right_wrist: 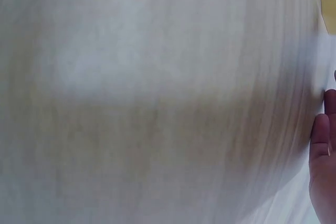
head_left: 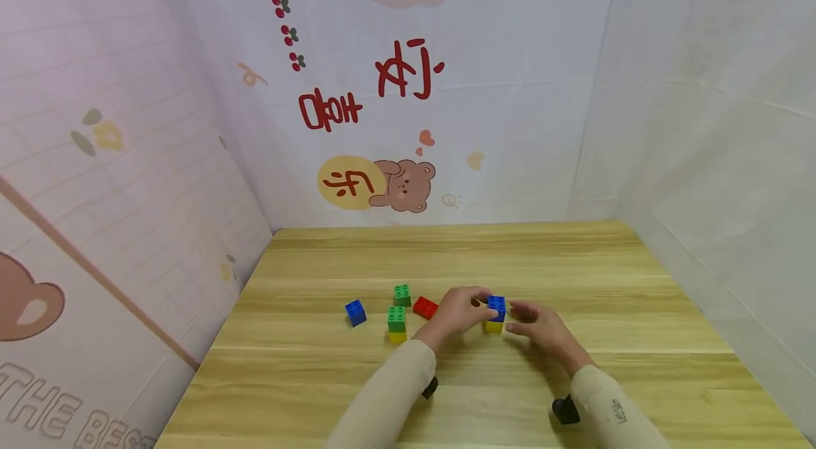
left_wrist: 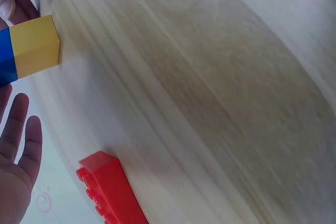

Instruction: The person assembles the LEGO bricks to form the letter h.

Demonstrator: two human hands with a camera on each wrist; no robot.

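A blue toy brick (head_left: pixel 496 306) sits on top of a yellow brick (head_left: pixel 494 326), making a two-brick stack at the right of the group. My left hand (head_left: pixel 457 311) pinches the blue brick from its left side, the thumb on its near face and the index finger behind. Just right of the stack is my right hand (head_left: pixel 542 327), its fingers loosely bent and apart from the bricks. In the left wrist view the yellow brick (left_wrist: pixel 37 45) shows its bare side, while the blue one (left_wrist: pixel 6 59) is cut by the frame edge.
Left of my left hand lie a red brick (head_left: pixel 425 307), a green brick (head_left: pixel 401 294), a green brick (head_left: pixel 397 319) on a yellow one (head_left: pixel 398 338), and a single blue brick (head_left: pixel 355 312). Printed cloth walls (head_left: pixel 510 116) border the wooden table (head_left: pixel 484 251).
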